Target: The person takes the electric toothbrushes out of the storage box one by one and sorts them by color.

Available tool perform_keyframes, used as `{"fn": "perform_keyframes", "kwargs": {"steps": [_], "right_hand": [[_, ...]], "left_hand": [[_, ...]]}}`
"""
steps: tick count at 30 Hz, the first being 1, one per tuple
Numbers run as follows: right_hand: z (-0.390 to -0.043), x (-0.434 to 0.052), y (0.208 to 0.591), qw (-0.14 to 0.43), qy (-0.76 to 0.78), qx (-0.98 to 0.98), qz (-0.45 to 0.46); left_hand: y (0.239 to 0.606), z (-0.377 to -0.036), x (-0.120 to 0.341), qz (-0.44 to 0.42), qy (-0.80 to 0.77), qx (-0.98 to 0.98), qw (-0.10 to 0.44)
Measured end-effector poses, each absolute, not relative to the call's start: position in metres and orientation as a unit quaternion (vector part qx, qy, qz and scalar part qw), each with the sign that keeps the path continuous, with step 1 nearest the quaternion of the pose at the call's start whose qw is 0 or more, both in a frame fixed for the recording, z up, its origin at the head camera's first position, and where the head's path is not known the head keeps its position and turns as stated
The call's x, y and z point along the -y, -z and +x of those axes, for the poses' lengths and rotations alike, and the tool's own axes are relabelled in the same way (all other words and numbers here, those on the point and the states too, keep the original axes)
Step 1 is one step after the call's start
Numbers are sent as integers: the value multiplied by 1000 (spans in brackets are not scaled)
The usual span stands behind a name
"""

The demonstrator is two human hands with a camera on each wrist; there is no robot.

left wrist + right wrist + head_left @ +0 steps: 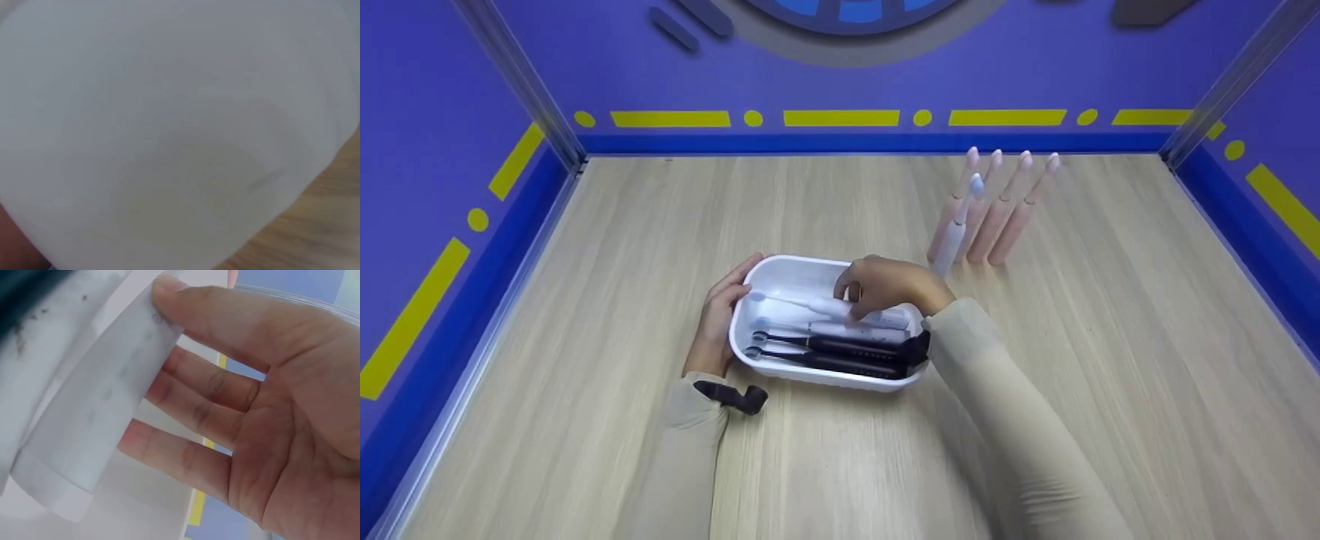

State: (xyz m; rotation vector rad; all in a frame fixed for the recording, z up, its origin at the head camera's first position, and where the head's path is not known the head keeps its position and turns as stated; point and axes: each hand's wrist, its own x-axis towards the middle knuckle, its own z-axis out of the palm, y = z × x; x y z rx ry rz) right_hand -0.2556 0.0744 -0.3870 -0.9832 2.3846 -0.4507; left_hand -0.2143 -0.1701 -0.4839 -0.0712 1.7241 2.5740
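A white plastic basket (pixel 795 276) lies on the table with electric toothbrushes inside. My left hand (pixel 718 319) holds its left end, thumb over the rim; in the left wrist view the basket's pale wall (pixel 169 112) fills most of the picture. Inside the basket, my right hand (pixel 889 283) pinches a white electric toothbrush (pixel 829 306) by its handle. Thumb and fingertips meet the handle (pixel 107 399) in the right wrist view. Beside it lies a second white toothbrush (pixel 840 330), then two black toothbrushes (pixel 847 364) along the near side, all with heads to the left.
Several pink electric toothbrushes (pixel 1011 231) stand upright behind and right of the basket. One white toothbrush (pixel 949 247) stands before them, its base close behind my right wrist. Purple-blue panels (pixel 840 90) with yellow marks border the wooden table (pixel 675 217) at the back and sides.
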Motion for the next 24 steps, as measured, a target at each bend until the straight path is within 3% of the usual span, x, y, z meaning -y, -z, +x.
{"fn": "perform_keyframes", "kwargs": {"steps": [24], "right_hand": [[-252,-92,380,209,220,-864,-401]], "left_hand": [[485,-215,172,-12,-833,-552,29]]}}
